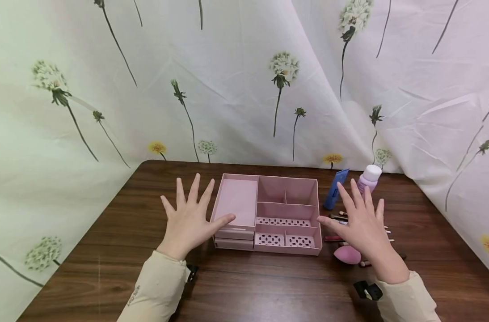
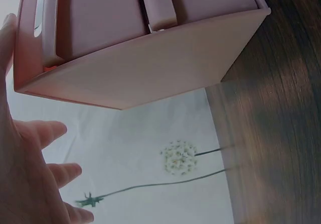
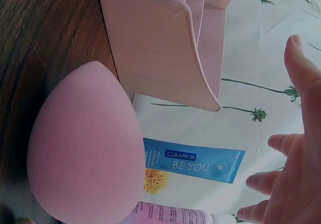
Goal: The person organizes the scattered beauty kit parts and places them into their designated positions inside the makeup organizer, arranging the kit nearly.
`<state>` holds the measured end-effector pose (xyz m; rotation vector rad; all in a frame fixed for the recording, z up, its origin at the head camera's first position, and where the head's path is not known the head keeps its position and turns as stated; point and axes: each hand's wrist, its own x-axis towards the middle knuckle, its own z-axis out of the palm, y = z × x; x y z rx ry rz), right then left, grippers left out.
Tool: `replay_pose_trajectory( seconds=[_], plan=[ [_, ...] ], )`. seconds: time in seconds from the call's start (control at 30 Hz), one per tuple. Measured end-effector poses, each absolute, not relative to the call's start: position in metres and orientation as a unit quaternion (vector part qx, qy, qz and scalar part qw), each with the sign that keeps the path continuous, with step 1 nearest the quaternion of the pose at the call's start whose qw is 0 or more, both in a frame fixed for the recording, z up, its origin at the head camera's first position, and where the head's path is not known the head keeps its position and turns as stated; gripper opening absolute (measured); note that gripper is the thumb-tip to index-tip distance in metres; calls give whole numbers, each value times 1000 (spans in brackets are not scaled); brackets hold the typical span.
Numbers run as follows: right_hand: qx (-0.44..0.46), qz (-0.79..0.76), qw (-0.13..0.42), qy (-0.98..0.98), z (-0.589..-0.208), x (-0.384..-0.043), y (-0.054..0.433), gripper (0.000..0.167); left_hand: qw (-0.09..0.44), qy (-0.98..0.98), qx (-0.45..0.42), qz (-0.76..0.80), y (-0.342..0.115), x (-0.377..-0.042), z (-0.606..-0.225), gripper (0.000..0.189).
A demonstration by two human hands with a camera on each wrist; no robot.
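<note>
A pink desk organizer [image 1: 286, 203] with open compartments and two small drawers [image 1: 234, 239] stands on the table. My left hand [image 1: 190, 223] hovers at its left side with fingers spread, the thumb overlapping the organizer's edge in the head view. On the other side my right hand [image 1: 363, 223] is held above a group of small items, fingers spread and holding nothing. Below it lie a pink makeup sponge [image 3: 88, 148] and several thin sticks or brushes, partly hidden by the hand. A blue Curaprox tube [image 3: 193, 161] stands behind, beside a lilac bottle [image 1: 369, 176] with a white cap.
The dark wooden table [image 1: 120, 250] reaches back to a white curtain [image 1: 236, 80] printed with dandelions. Thin sticks [image 1: 390, 240] poke out to the right of my right hand. Black wrist camera mounts [image 1: 368, 290] sit by both cuffs.
</note>
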<state>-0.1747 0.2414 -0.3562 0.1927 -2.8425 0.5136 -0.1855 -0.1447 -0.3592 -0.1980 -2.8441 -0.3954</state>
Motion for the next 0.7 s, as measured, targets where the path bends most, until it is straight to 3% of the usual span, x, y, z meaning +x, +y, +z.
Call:
replay_pose_trajectory(
  seconds=[0.33,0.7],
  plan=[
    [87,245,72,-963,-343,-174,250,98,124,-975,-64,-171,-146,-188,-358,102],
    [127,312,12,-942,-334,-173,270,83,100,-957,-56,-266,-145,-187,-357,92]
  ],
)
